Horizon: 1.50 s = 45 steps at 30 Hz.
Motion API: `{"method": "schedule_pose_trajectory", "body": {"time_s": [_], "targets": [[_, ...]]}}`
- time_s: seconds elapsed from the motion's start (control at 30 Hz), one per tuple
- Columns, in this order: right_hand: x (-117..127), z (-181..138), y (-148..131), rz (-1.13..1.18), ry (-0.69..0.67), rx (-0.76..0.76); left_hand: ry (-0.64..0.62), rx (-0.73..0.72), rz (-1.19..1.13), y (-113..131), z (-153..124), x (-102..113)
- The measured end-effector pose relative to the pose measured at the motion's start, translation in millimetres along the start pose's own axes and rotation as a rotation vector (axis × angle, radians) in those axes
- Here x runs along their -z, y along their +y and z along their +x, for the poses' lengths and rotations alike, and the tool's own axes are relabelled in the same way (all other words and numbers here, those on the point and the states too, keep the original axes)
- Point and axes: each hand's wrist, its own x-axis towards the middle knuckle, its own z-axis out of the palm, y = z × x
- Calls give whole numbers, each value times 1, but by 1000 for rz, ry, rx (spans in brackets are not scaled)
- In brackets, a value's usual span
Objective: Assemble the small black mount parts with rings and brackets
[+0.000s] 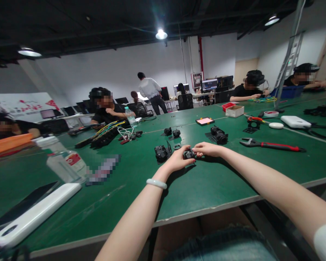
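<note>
Above the green table, my left hand (177, 159) is closed around a small black mechanical part (189, 154). My right hand (205, 149) pinches at the right side of that same part; whether its fingertips hold a separate small piece is too small to tell. Just left of my left hand lies a similar black assembly (162, 153), with a black ring (177, 147) beside it. Two smaller black parts (176, 133) rest farther back. To the right, beyond my right hand, stands another black assembly (219, 135).
An adjustable wrench (273, 145) with red-black handle lies at right. A pink-topped tray (205, 121) and a white box (234, 111) sit farther back. Left are a clear plastic bottle (66, 165), a long white device (35, 215) and bundled cables (103, 135). Several people work around the table.
</note>
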Motion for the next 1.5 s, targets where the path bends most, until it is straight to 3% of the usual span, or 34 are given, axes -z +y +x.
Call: {"method": "schedule_pose_trajectory", "body": {"time_s": [0.4,1.27,1.5], "targets": [[5,-6,-6,-149,-82,56,-4,-2,2,2,1,0],[-1,2,2,-24,-8,34,-13,-39,7,-1,0,-1],[4,-5,-3,-126,-71,53,1,-35,38,-5,1,-2]]}}
